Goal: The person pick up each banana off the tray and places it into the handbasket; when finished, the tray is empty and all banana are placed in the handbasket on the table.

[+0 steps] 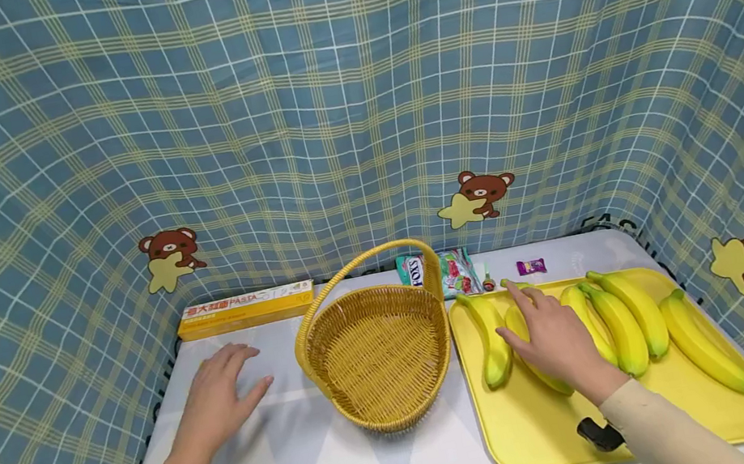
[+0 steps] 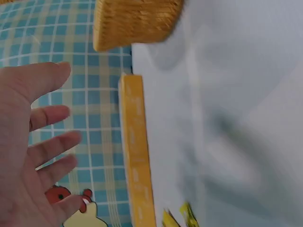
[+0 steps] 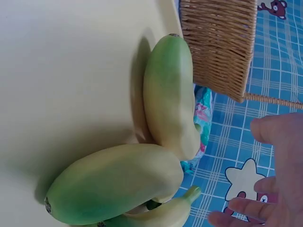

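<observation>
My left hand (image 1: 218, 397) hovers over the tablecloth left of the wicker basket (image 1: 381, 357), holding nothing. In the left wrist view, that hand's fingers (image 2: 57, 144) are spread apart. My right hand (image 1: 555, 337) is above the yellow tray (image 1: 539, 438), over the bananas in its left half. Its fingers extend forward and grip nothing; the right wrist view shows them apart from the fruit. The leftmost banana (image 1: 489, 339) lies by the tray's left side. Partly under the hand is another banana (image 1: 521, 326). Several more bananas (image 1: 617, 326) lie to the right.
A pasta box (image 1: 248, 310) lies at the back left. Behind the basket are a FOX'S candy bag (image 1: 456, 271) and a small purple packet (image 1: 531, 267). The basket's tall handle (image 1: 389, 247) arches upward. Plaid cloth (image 1: 351, 104) walls the back and sides.
</observation>
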Available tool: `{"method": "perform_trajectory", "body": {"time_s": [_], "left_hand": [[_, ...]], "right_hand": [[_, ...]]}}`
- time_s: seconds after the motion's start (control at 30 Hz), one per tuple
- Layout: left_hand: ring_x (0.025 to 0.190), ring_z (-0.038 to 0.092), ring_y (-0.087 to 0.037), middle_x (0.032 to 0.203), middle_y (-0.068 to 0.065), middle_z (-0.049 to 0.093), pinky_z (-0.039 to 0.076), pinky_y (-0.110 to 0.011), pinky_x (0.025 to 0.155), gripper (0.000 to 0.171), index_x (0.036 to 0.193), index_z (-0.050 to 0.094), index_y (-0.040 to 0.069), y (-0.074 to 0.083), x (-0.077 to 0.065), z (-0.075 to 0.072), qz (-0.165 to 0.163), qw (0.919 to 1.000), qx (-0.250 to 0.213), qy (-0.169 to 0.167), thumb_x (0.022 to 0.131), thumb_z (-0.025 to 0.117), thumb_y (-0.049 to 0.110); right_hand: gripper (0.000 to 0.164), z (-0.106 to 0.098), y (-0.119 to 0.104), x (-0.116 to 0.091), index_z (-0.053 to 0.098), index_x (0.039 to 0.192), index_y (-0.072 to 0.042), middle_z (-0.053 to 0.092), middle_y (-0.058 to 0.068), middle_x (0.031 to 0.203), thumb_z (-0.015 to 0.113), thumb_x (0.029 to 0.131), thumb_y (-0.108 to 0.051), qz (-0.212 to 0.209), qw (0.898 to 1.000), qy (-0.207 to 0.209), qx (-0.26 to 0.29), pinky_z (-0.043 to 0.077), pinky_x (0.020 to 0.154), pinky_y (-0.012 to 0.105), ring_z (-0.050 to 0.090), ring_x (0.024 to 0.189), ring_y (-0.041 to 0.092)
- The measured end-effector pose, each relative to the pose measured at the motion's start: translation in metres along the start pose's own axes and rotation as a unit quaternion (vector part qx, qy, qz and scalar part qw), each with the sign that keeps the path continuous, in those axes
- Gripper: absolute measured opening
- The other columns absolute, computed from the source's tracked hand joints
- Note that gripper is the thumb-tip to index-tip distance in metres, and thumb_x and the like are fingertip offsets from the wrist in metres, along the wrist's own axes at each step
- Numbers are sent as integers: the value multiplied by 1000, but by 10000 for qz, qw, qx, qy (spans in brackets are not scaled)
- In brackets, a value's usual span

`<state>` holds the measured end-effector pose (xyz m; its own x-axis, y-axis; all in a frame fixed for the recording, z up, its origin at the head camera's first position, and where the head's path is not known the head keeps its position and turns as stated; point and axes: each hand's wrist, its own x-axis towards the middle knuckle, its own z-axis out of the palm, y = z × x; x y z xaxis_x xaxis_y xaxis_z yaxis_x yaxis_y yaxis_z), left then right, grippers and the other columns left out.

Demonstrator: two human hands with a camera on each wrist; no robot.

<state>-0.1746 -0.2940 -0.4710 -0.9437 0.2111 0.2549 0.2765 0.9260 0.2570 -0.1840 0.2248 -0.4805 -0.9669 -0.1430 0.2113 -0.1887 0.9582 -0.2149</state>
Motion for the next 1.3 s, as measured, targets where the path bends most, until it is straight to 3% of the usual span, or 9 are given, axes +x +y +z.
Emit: {"method": "perform_trajectory", "body": {"time_s": [0.13, 0.3, 0.47, 0.67, 0.83, 0.97, 1.3], "left_hand": [[114, 60, -38, 118, -14, 65, 49, -60, 98, 38, 117, 62, 6, 13, -1, -6, 21, 9979, -650, 16, 93, 77, 31], [112, 61, -30, 113, -6, 65, 52, -55, 95, 32, 115, 61, 11, 32, 0, -12, 101, 9886, -1496, 133, 93, 77, 29], [120, 60, -24, 127, -2, 64, 50, -49, 105, 41, 130, 61, 14, 51, 4, -18, 314, 9684, -2472, 99, 94, 77, 27], [125, 60, -19, 140, 0, 61, 54, -35, 102, 51, 144, 56, 22, 71, 6, -18, 453, 9417, -3332, -45, 97, 74, 23], [117, 66, -16, 130, -2, 68, 57, -25, 95, 42, 139, 62, 16, 79, 8, -15, 300, 9303, -3653, 127, 98, 71, 21], [110, 69, -13, 121, 3, 72, 58, -25, 92, 32, 131, 68, 16, 81, 10, -13, 380, 9255, -3759, 248, 100, 69, 20], [109, 70, -12, 121, 6, 73, 59, -26, 91, 28, 129, 70, 21, 84, 11, -13, 410, 9313, -3609, 282, 101, 67, 20]], "right_hand": [[82, 0, -1, 0, 32, 160, -8, 52, 30, 137, 70, 96, -43, 136, 9991, -215, 349, 59, 78, 59, 60, 111, 46], [81, 3, 0, 0, 34, 157, -3, 51, 31, 135, 71, 95, -39, 274, 9964, -423, 675, 58, 81, 59, 63, 106, 45], [82, 6, -4, 0, 33, 156, 1, 47, 34, 140, 72, 95, -38, 423, 9910, -736, 1033, 53, 92, 62, 60, 114, 48], [82, 15, -11, 2, 36, 152, 8, 49, 35, 141, 75, 93, -32, 391, 9899, -824, 1082, 47, 103, 63, 53, 125, 50], [80, 24, -19, 5, 39, 148, 13, 54, 34, 138, 77, 91, -28, 180, 9923, -717, 990, 50, 101, 59, 57, 121, 49], [80, 28, -26, 7, 40, 146, 15, 56, 34, 135, 78, 91, -28, 147, 9935, -751, 845, 52, 99, 58, 60, 116, 48], [73, 37, -32, 10, 44, 145, 13, 60, 34, 128, 76, 92, -26, 340, 9912, -1010, 781, 55, 93, 56, 64, 108, 47]]}}
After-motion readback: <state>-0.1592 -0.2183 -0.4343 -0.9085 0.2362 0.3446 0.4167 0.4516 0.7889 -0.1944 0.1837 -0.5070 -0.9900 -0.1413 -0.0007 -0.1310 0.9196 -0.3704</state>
